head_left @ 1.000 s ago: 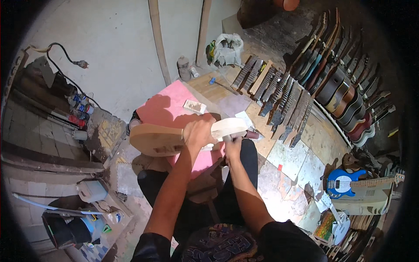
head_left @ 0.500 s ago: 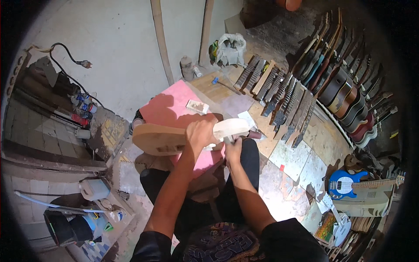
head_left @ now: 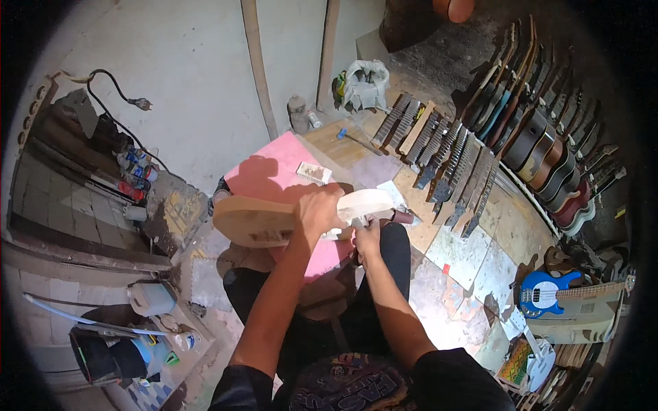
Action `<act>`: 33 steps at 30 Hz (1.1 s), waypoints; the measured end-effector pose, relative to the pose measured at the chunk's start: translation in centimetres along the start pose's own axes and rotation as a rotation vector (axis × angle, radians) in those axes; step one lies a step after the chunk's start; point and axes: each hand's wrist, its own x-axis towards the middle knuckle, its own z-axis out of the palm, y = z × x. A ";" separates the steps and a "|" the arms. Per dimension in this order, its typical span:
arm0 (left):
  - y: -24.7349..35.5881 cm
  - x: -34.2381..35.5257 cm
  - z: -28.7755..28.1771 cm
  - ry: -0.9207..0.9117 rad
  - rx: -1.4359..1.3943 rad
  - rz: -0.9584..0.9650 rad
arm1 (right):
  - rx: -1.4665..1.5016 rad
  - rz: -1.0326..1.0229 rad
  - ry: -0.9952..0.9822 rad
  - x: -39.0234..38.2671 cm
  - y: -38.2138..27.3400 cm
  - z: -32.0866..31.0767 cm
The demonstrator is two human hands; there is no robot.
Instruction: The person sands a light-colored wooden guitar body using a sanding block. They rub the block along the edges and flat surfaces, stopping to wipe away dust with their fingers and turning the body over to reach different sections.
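Note:
A pale, unpainted wooden guitar body (head_left: 253, 220) is held on edge above my lap, with cut-out pockets in the side towards me. My left hand (head_left: 319, 209) is closed over its upper edge near the middle. Below the pale curved end on the right, my right hand (head_left: 368, 237) is closed against the near side. Whatever lies between those fingers is too small and shaded to name. A dark red roll (head_left: 403, 217) shows just right of that end. Beyond the body, a small whitish block with a toothed edge (head_left: 314, 172) rests on a pink sheet (head_left: 274, 154).
Several guitar necks (head_left: 439, 151) lie in a row at far right, with a blue-handled tool (head_left: 343, 133) nearby. Finished guitars (head_left: 531, 151) stand racked behind them. A blue bass guitar (head_left: 545, 293) is at right. A plastic jug (head_left: 151, 299) and black bucket (head_left: 92, 356) stand at left.
The view has shifted slightly, so the scene sits a little further right and lower. My right hand's fingers have shifted slightly at the body's right end; my left hand keeps its hold.

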 end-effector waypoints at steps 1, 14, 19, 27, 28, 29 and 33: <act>0.2 -0.2 0.1 0.000 0.000 -0.004 | 0.003 -0.024 -0.011 0.4 -0.1 0.1; 0.6 0.8 1.0 -0.008 -0.022 0.025 | -0.170 0.028 -0.098 3.5 -2.1 -1.1; 0.2 0.9 0.2 0.056 -0.021 0.045 | -0.070 -0.171 0.040 -0.2 -0.4 0.1; -0.1 0.6 0.6 0.009 0.008 0.042 | -0.088 -0.131 -0.048 1.6 1.5 -1.5; -0.1 0.5 0.8 0.017 0.015 0.041 | -0.044 -0.178 -0.051 2.3 1.5 -1.4; -0.2 0.4 0.9 0.024 0.021 0.041 | -0.076 -0.112 -0.059 3.0 1.4 -1.5; 0.4 0.3 0.3 0.055 -0.007 0.069 | -0.212 -0.077 -0.004 3.4 2.4 -1.6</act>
